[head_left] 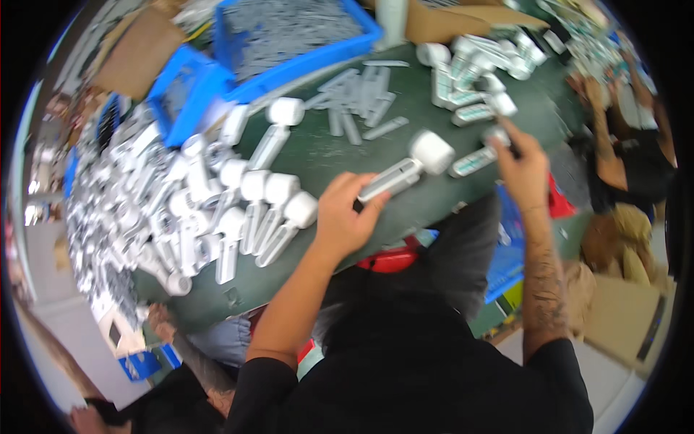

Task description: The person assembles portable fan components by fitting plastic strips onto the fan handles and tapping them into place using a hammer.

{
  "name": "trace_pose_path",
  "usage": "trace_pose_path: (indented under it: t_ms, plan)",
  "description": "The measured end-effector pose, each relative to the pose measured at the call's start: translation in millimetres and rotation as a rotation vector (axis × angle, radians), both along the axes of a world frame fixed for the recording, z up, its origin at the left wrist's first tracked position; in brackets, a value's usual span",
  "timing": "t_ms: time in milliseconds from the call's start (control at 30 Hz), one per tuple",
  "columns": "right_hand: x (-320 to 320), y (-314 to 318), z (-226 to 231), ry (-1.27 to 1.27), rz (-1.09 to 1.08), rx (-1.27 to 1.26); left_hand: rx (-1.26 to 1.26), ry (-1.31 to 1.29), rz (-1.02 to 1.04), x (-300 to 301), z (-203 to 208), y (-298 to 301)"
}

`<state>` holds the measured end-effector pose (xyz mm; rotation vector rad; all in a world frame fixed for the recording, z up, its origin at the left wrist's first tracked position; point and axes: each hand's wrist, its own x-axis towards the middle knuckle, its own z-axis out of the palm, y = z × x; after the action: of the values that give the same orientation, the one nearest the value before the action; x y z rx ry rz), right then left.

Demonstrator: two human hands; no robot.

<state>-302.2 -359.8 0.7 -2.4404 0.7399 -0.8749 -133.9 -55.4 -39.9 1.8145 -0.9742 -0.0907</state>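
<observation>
My left hand is closed around the grey, slotted handle of a white round-headed handle piece, held over the green table with its head pointing right. To the right, my right hand has its thumb and forefinger at the round end of a second handle piece, which has a teal strip along it. That piece lies low at the table's right side, slightly blurred. Just beyond it rests a similar teal-striped piece. What the curled fingers of my right hand do is partly hidden.
Many white round-headed pieces crowd the left of the table. Flat grey strips lie in the middle, beyond them a blue bin of strips. Finished-looking pieces heap at far right. Co-workers' hands show right and lower left.
</observation>
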Motion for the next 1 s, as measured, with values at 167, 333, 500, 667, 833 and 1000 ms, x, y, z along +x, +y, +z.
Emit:
trace_pose_path:
  t_ms: [167, 333, 500, 667, 833, 1000]
  plan:
    - [-46, -108, -59, 0.071, -0.047, 0.039, -0.013, -0.267, 0.453, 49, 40, 94]
    - [-36, -99, -85, 0.061, -0.047, 0.417, 0.245, -0.298, 1.131, 140, 68, 222]
    - [-32, -81, -72, 0.04, -0.042, 0.444, 0.412, -0.345, 1.069, 223, 53, 295]
    - [-10, -41, -45, 0.117, -0.08, 0.523, 0.335, -0.886, 0.988, 247, 51, 248]
    - [-15, -17, -51, 0.18, -0.105, 0.515, 0.144, -0.443, 0.279, 146, 55, 19]
    - [-7, 24, -36, 0.211, -0.094, 0.533, 0.278, -0.494, -0.112, 86, -7, -118]
